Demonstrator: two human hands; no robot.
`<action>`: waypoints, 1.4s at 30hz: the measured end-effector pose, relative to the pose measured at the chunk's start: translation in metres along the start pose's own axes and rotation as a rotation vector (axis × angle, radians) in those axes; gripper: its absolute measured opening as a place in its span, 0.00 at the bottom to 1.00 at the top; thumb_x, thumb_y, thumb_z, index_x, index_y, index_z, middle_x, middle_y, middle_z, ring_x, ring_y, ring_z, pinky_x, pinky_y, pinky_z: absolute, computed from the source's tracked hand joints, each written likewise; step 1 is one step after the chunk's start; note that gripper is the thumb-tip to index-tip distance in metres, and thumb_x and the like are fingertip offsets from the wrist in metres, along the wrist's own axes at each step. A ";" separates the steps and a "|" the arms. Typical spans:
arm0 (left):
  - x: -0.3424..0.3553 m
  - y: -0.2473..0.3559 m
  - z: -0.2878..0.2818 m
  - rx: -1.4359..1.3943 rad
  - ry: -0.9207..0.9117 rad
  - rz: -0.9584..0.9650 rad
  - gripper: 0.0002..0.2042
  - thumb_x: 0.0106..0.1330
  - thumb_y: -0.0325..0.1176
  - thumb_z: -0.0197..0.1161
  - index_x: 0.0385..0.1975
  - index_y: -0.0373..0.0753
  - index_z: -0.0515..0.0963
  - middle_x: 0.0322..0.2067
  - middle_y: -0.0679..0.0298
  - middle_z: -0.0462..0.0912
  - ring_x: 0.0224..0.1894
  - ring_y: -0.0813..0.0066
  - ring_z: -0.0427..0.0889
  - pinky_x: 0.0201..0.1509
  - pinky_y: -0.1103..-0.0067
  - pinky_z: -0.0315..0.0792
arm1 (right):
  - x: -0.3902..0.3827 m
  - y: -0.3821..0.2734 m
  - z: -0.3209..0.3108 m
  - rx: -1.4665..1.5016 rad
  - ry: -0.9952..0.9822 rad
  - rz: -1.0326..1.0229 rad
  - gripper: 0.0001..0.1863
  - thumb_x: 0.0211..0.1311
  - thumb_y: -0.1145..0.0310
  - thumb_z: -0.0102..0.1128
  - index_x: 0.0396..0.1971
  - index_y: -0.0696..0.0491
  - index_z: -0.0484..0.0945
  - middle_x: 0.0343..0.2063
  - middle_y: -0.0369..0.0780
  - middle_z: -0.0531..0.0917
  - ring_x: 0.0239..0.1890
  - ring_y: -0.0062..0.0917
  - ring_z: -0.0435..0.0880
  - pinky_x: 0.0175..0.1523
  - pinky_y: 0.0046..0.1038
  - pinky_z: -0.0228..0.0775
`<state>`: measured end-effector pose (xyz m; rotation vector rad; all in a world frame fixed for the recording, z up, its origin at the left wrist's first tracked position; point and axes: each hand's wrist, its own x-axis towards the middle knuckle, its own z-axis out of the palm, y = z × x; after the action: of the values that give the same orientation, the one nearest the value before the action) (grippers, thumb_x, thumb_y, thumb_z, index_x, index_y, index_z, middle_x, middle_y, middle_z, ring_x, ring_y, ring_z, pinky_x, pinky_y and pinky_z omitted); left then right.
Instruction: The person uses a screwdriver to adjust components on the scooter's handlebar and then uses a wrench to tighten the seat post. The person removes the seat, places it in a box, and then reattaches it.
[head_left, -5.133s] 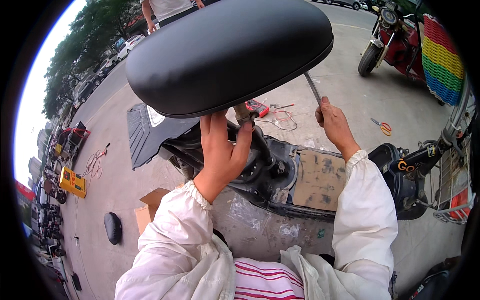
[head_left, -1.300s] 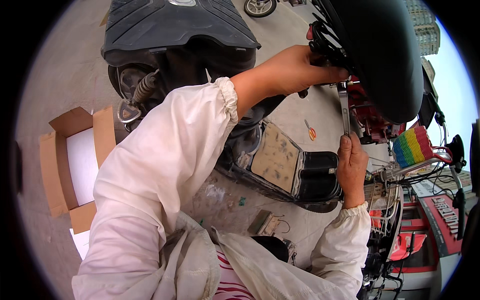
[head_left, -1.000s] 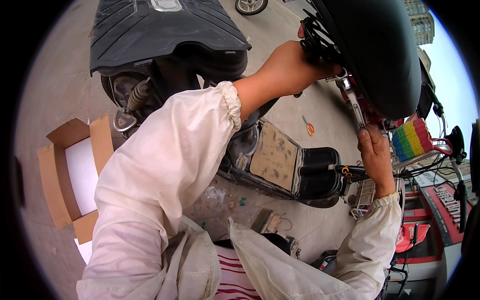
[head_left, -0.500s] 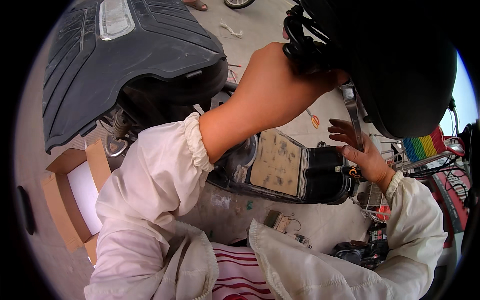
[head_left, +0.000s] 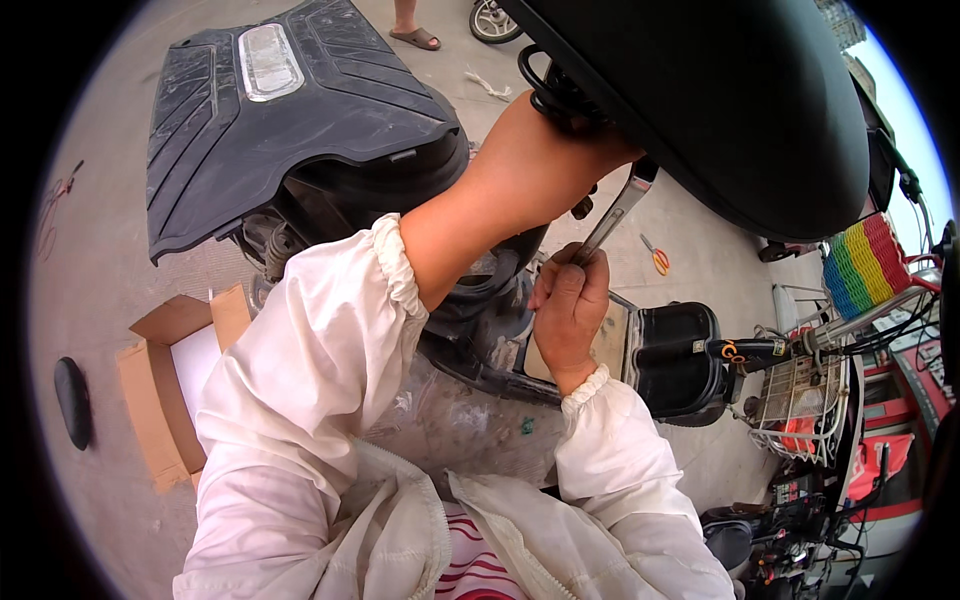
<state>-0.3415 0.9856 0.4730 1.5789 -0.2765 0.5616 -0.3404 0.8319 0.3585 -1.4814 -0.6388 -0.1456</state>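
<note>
My right hand [head_left: 572, 305] is closed around the lower end of a metal wrench [head_left: 615, 213], which slants up to the underside of a raised black seat [head_left: 740, 110]. My left hand [head_left: 560, 150] reaches under the same seat, next to a bundle of black cables [head_left: 565, 95]. Its fingers are hidden behind the seat and cables, so what it holds does not show. Below my hands is a scooter, with its tan footboard [head_left: 612, 345] partly covered by my right hand and its black front panel [head_left: 675, 350] further right.
A grey plastic cover [head_left: 330, 120] spreads at upper left. An open cardboard box [head_left: 165, 410] and a dark oval object [head_left: 73, 403] lie on the left floor. Scissors [head_left: 657, 257] rest beyond the scooter. A wire basket [head_left: 800, 405] is at right; another person's foot [head_left: 416, 39] shows at the top.
My right hand has swung left and its spread fingers have closed on the wrench, turning the handle left. The whole view has shifted somewhat; my left hand stays under the seat.
</note>
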 end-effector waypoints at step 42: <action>0.005 -0.032 0.000 0.568 0.051 0.500 0.12 0.50 0.19 0.59 0.34 0.40 0.81 0.31 0.60 0.81 0.34 0.61 0.80 0.37 0.75 0.73 | 0.131 -0.248 -0.103 -1.198 -0.695 0.865 0.29 0.60 0.43 0.53 0.43 0.57 0.74 0.10 0.34 0.72 0.06 0.13 0.65 0.12 0.15 0.55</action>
<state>-0.3212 0.9896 0.4484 2.0481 -0.5116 1.1412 -0.3167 0.7433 0.6428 -2.8926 -0.3615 0.8328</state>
